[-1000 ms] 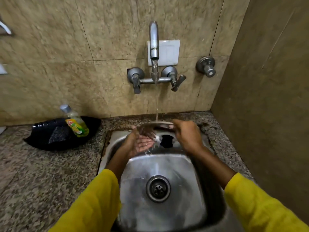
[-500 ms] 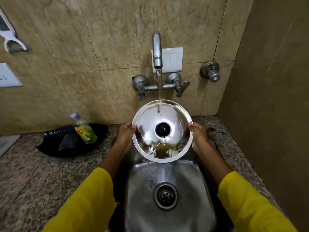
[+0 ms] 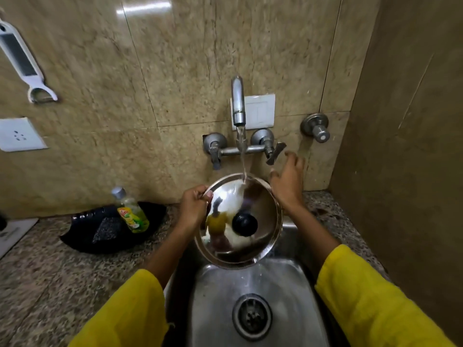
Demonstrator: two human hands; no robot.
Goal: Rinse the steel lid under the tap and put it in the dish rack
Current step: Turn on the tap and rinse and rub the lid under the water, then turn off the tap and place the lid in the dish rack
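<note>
Head view, only one. Steel lid (image 3: 238, 221) held tilted over the sink (image 3: 288, 309), knob side (image 3: 244, 224) toward the camera, upper rim just under the tap spout (image 3: 237, 101). Water stream (image 3: 242, 156) running, hitting the lid near its top edge and draining off the lower rim into the basin. Left hand (image 3: 194, 209) clamped on the lid's left rim, thumb over the front face; it alone carries the lid. Right hand (image 3: 286, 182) off the lid, fingers spread and empty, raised just beside the right tap lever (image 3: 275, 152), not touching it as far as can be told; slight blur there.

Counter left of the sink: dish soap bottle (image 3: 131, 211) leaning in a black tray (image 3: 100, 231) with a scrub pad (image 3: 107, 229). Peeler (image 3: 23, 61) hangs on the tiled wall. No dish rack in view.

Step, judged: rinse at its tail end, right hand apparently going for the lever to shut the water. Next move likely calls for closing the tap, letting the lid drip, then carrying it one-handed to the rack, wherever that is; wet rim, so the left grip needs to stay firm.
</note>
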